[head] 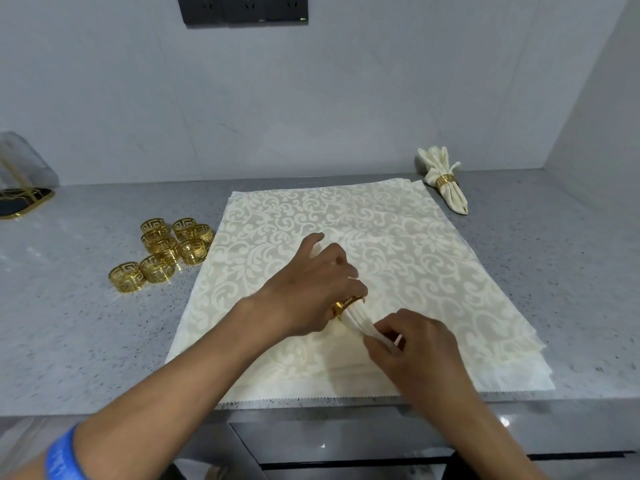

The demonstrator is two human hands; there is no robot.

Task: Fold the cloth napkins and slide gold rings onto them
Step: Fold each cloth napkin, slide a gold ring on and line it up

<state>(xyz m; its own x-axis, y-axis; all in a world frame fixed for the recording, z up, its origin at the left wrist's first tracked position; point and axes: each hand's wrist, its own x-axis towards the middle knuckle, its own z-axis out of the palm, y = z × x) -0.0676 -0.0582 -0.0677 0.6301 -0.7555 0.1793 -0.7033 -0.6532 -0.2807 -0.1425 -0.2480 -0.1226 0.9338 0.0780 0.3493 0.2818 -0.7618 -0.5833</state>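
Note:
A stack of flat cream damask napkins [415, 244] lies on the grey counter [86, 323]. On top of it, a gathered cream napkin [360, 323] runs through a gold ring [346, 304]. My left hand [311, 285] grips the ring and the napkin's upper part. My right hand [412, 344] pinches the napkin's narrow lower end. Most of the gathered napkin is hidden under my left hand. A finished napkin with a gold ring [445, 180] lies at the back right.
Several loose gold rings [166, 251] are clustered on the counter left of the stack. A gold-rimmed stand [20, 199] sits at the far left by the wall. A black socket panel [242, 8] is on the wall above. The counter's front edge runs just below the stack.

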